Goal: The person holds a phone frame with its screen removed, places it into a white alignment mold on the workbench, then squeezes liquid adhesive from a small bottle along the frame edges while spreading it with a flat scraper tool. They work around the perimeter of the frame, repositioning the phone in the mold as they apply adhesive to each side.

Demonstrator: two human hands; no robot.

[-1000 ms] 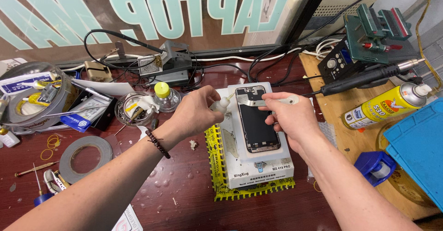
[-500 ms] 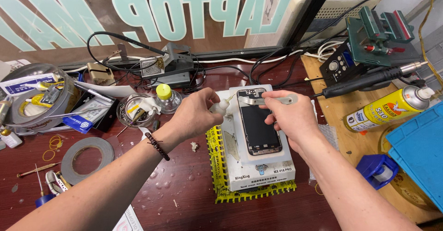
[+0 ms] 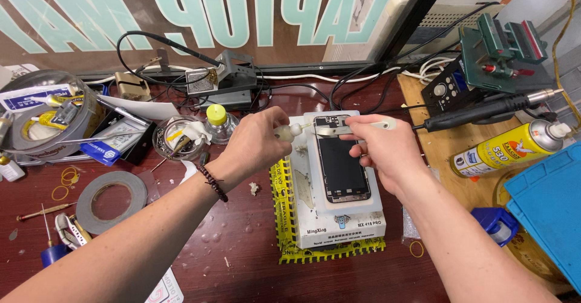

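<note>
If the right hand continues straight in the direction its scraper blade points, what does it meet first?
The right hand holds a flat scraper pointing toward the left hand. Its tip would probably first meet the small white piece pinched in the left fingers, above the phone; depth is unclear.

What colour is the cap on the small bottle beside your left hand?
Yellow. The small bottle has a clear body and sits just left of the left hand, clearest in the head view.

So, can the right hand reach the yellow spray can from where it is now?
Probably yes. The yellow spray can lies on its side to the right of the right hand, with bare wooden board between them. But the fingers hold a flat tool, which would have to be put down first.
</note>
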